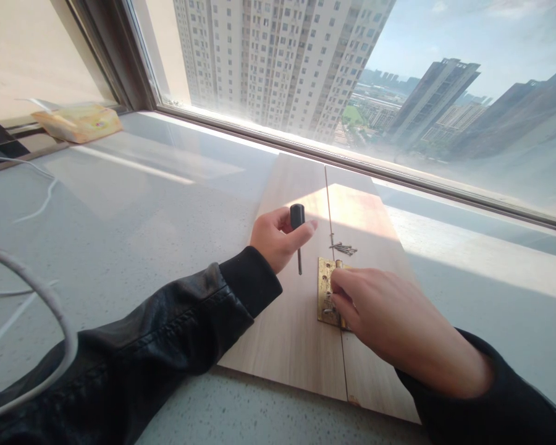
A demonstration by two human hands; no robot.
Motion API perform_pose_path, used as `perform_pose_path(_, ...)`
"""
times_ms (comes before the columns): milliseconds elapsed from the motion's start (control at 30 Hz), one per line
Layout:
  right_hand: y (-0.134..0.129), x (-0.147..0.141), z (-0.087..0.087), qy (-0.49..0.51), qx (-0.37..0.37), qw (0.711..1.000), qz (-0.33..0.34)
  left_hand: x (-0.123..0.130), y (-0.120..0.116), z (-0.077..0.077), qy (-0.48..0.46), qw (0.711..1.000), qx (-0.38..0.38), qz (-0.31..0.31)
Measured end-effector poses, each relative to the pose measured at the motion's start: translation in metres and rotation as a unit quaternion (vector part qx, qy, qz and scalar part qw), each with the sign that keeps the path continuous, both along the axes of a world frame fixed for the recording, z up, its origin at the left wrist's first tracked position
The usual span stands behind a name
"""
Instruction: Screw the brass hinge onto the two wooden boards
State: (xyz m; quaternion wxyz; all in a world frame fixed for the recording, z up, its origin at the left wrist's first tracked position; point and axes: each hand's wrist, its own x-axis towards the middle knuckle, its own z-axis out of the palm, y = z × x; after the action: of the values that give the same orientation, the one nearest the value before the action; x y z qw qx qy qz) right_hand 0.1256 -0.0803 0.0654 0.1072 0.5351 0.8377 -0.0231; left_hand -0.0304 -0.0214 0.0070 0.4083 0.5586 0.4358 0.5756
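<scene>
My left hand (280, 238) is closed round a black-handled screwdriver (297, 216), its shaft pointing down over the left wooden board (282, 334). A brass hinge (325, 290) lies across the seam between that board and the right wooden board (375, 377). Over the hinge, my right hand (375, 303) has thumb and forefinger pinched together near its holes; whatever is between the fingertips is too small to name. Just beyond the hinge, several loose screws (345, 248) lie in a small pile by the seam.
The boards rest on a speckled white sill (176, 210) below a large window. A white cable (50, 303) loops at the left edge, beside my left sleeve. At the back left sits a yellow packet (81, 122). The window frame (241, 133) bounds the far side.
</scene>
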Motion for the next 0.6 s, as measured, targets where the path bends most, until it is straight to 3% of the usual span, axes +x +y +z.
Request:
perform_pose_path(100,0.0021,0.0009,0.0038,0.002,-0.005,1.0,-0.002,0.0004,0.0001,-0.0003,0.003,1.0,-0.003,0.002)
perform_pose_path(233,0.0028,-0.0015,0.0065,-0.038,0.024,0.998,-0.053,0.0011,0.0002,-0.0011,-0.01,1.0,-0.01,-0.011)
perform_pose_path(600,0.0019,-0.0011,-0.0013,-0.034,0.01,0.999,-0.01,0.0023,0.0005,-0.0014,-0.025,0.999,-0.016,-0.034)
